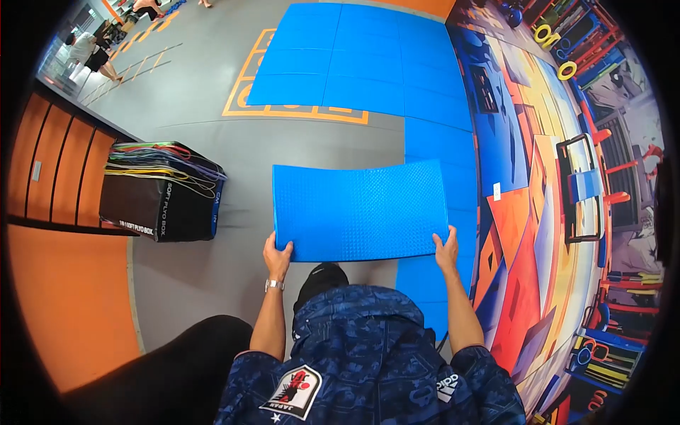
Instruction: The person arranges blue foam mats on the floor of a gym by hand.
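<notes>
A blue textured mat (361,209) is held out in front of my body, its middle sagging slightly. My left hand (278,256) grips its lower left corner, thumb on the top face. At the lower right corner my right hand (446,249) holds it the same way. Beyond the held mat, larger blue mats (365,60) lie joined on the grey floor, and a strip of them (460,170) runs along the right wall. One of my feet, in a dark shoe (322,276), shows just below the held mat.
A black plyo box (163,195) with coloured bands (166,159) on top stands at the left by orange panels (60,163). Orange floor markings (237,88) border the far mats. A person (92,53) bends at the far left. Racks with equipment (602,347) line the right.
</notes>
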Motion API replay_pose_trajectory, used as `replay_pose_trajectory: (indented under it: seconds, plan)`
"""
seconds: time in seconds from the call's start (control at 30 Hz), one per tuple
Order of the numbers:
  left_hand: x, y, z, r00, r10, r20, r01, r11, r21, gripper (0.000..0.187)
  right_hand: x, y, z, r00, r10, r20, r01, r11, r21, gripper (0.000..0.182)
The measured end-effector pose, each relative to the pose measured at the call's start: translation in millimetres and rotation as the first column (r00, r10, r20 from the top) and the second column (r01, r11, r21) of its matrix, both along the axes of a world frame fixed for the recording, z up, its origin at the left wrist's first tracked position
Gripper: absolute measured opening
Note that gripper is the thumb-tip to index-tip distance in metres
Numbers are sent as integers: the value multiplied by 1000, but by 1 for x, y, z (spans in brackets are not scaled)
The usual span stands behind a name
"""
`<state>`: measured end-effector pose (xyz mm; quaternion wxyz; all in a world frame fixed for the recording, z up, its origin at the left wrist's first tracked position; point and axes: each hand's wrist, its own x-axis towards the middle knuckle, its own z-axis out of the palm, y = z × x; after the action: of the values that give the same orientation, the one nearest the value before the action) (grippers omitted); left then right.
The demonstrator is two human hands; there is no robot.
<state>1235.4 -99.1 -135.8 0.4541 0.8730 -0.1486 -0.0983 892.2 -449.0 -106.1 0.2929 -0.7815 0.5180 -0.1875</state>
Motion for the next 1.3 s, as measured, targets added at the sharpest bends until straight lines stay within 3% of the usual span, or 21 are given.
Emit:
replay_pose_trajectory:
  seconds: [0.07,0.37,0.47,0.67,0.77,0.97,1.1,1.3]
  plan:
    - [41,-20,-4,997,-23,71,21,999,24,52,31,-20,-3,1000,-6,6,5,1000,20,51]
    - [167,-111,8,990,-143,14,143,990,-12,50,135,-75,4,996,-85,41,81,992,98,52]
    - [190,-153,4,986,-167,-7,167,986,4,50,154,-108,-5,996,-81,34,83,995,-54,44]
    - [227,-243,-3,979,-205,2,205,978,38,51,183,-193,-23,993,-108,44,110,993,-44,45]
    - [241,-290,-6,981,-193,5,193,980,57,52,203,-238,-25,991,-131,18,129,987,94,50]
    - [265,-372,-15,983,-174,50,166,977,133,50,240,-328,-51,992,-129,4,128,988,91,43]
    - [283,-413,-23,986,-164,-31,166,974,152,50,264,-375,-73,991,-130,-16,131,977,170,41]
    - [320,-444,-87,977,-211,13,203,957,207,48,304,-415,-115,986,-157,-55,166,905,391,34]
